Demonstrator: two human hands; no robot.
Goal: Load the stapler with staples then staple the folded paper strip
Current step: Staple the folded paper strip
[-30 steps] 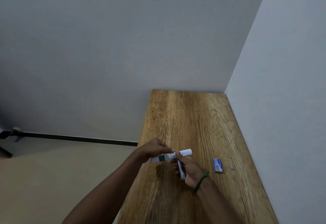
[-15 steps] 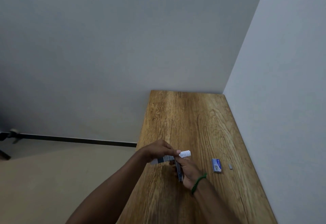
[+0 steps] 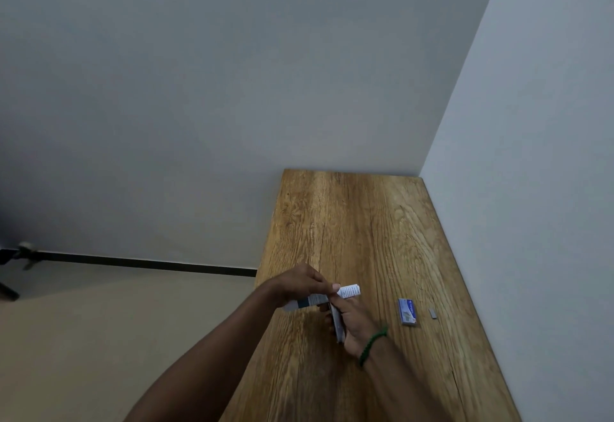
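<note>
My left hand pinches a folded white paper strip that has dark print and lies roughly level above the table. Beneath it, my right hand grips a slim grey stapler whose front end meets the strip near its middle. A green bead bracelet circles my right wrist. On the table to the right lie a small blue staple box and a short grey bar of staples. My fingers hide the stapler's mouth.
The narrow wooden table runs away from me, with a white wall along its right side and far end. Its left edge drops to a beige floor. A dark stand sits at the far left.
The paper strip has slid a little left through the stapler, so less of it sticks out on the right. Both hands stay together in the same spot.
</note>
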